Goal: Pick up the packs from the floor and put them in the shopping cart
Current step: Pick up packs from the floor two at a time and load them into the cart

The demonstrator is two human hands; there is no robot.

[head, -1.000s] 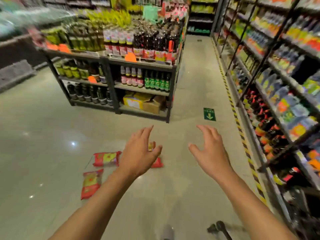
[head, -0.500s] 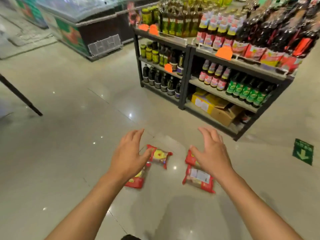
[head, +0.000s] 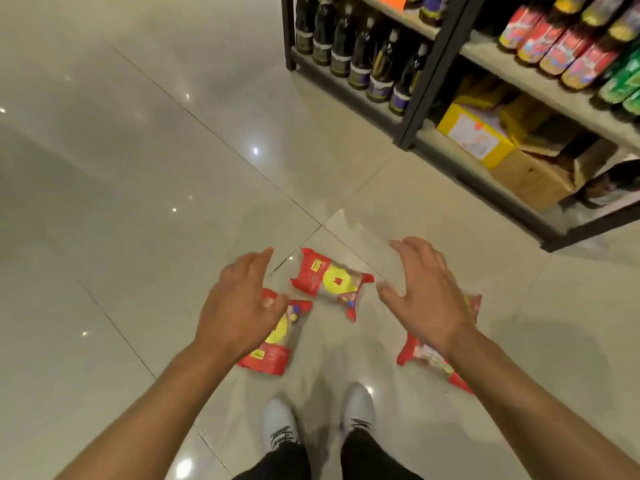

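Red and yellow packs lie on the glossy tiled floor in front of my feet. The middle pack (head: 330,284) lies in full view between my hands. A left pack (head: 273,344) is partly covered by my left hand (head: 239,306). A right pack (head: 427,360) lies half hidden under my right wrist, and a bit of another pack (head: 472,306) shows past my right hand (head: 427,299). Both hands hover above the packs with fingers spread and hold nothing. No shopping cart is in view.
A black metal shelf rack (head: 434,81) with dark bottles (head: 360,53) and cardboard boxes (head: 474,133) stands at the upper right, its foot close to the packs. My white shoes (head: 318,420) stand just behind the packs. Bare tiles stretch to the left.
The view has tilted down and closed in on the packs. Both hands have come lower over them, and my shoes are now in view.
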